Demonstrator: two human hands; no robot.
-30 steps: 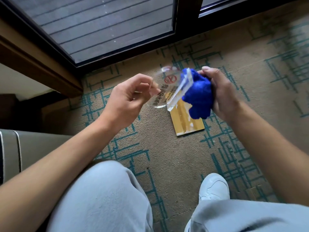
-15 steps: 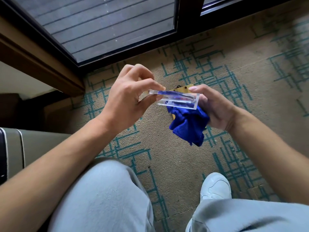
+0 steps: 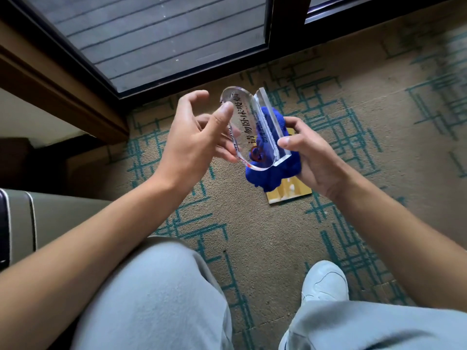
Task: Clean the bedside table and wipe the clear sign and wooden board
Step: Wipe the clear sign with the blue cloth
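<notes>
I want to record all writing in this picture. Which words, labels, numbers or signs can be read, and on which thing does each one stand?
"请勿卧床吸烟": large dark characters on the clear curved acrylic sign, running sideways; this reading is partly uncertain.
Red circle symbol on the same sign, near its lower end: looks like a prohibition mark, details blurred.
Small line of print beside the characters: too small to read.
No other text is visible.

Clear sign – transparent, printed, tilted, held above carpet; wooden board flat below, partly hidden.
</notes>
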